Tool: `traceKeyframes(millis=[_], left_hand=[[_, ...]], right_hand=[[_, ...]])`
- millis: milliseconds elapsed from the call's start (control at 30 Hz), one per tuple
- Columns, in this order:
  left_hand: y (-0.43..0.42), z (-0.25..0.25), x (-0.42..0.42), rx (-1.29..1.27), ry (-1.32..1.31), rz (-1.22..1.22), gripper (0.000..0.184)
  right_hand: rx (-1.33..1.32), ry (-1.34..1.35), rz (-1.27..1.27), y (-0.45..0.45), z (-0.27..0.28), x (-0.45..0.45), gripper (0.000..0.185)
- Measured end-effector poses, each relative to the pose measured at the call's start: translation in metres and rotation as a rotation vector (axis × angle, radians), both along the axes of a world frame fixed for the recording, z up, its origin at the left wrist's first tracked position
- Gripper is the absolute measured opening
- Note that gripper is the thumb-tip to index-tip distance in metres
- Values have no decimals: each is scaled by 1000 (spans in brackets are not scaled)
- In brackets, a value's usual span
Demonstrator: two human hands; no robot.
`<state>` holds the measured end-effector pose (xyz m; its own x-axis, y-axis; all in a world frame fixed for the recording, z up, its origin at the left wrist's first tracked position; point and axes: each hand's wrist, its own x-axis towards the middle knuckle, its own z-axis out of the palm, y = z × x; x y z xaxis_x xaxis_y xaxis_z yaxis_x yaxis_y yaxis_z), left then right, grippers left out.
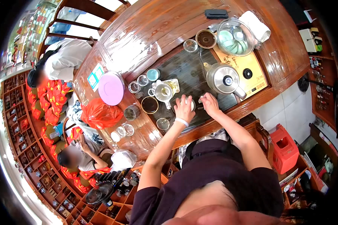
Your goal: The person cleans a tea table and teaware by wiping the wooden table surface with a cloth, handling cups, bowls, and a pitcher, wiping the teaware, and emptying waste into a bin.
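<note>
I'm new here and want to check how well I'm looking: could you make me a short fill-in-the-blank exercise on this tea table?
1. The white wristband is on the ____ wrist.
2. In the picture, the stainless-steel kettle stands to the ____ of the round purple lid.
3. The transparent bowl holds several pale green ____.

Missing words: left; right; cups.

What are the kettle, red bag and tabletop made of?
Kettle: likely stainless steel, smooth satin finish, judging by its silvery-grey sheen; the dark lid knob may be plastic.
Red bag: probably thin plastic film, going by its crumpled folds and slight shine.
Tabletop: looks like glossy varnished wood, given the reddish-brown grain and bright glare; solid or veneer, can't tell.
</note>
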<state>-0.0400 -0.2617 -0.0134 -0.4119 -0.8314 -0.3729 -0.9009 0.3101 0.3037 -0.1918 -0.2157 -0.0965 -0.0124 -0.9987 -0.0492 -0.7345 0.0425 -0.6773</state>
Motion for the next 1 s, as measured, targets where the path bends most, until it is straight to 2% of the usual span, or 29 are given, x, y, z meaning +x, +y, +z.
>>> traceKeyframes(millis=[100, 233, 333, 400, 467, 500, 567, 600, 633, 700, 733, 767, 833, 867, 933, 967, 1000], left_hand=[[13, -7, 19, -40, -26, 35, 78], [18, -8, 26, -13, -58, 53, 81], [20, 2, 22, -47, -35, 65, 79], [25, 5, 26, -113, 51, 61, 77], [34, 9, 26, -170, 144, 52, 75], [38, 11, 27, -134, 323, 100, 62], [39, 15, 27, -67, 672, 201, 37], [35, 26, 17, -19, 727, 277, 20], [33, 27, 11, -19, 736, 262, 20], [31, 29, -9, 545, 1049, 611, 19], [24, 35, -20, 784, 1127, 662, 19], [19, 43, -35, 923, 1139, 666, 26], [14, 60, -70, 1206, 1184, 724, 39], [13, 61, -90, 1291, 1221, 744, 45], [15, 51, -131, 1475, 1261, 831, 58], [15, 41, -149, 1535, 1245, 853, 51], [15, 30, -165, 1572, 1236, 957, 46]], right_hand=[[-118, -99, -31, -40, 0, 19, 15], [-342, -70, -69, -129, 3, 44, 15], [-298, -65, -183, -184, -4, 52, 16], [-27, -70, -323, -191, 0, 46, 19], [-121, 53, -160, -151, -16, 44, 17], [-171, 120, -77, -125, -30, 40, 16], [-240, 113, 65, -64, -13, 25, 18], [-141, 74, 55, -34, -18, 20, 19], [-41, 38, 38, -10, -24, 16, 21], [-7, -186, 24, 25, -3, -1, 12], [104, -287, -126, 31, 15, -4, 12], [100, -276, -151, 40, 21, -10, 12], [110, -690, -455, 57, 29, -18, 11], [91, -681, -476, 63, 32, -24, 11], [414, -546, -557, 80, 38, -40, 7], [576, -480, -595, 88, 40, -46, 7], [401, -398, -585, 99, 38, -46, 7]])
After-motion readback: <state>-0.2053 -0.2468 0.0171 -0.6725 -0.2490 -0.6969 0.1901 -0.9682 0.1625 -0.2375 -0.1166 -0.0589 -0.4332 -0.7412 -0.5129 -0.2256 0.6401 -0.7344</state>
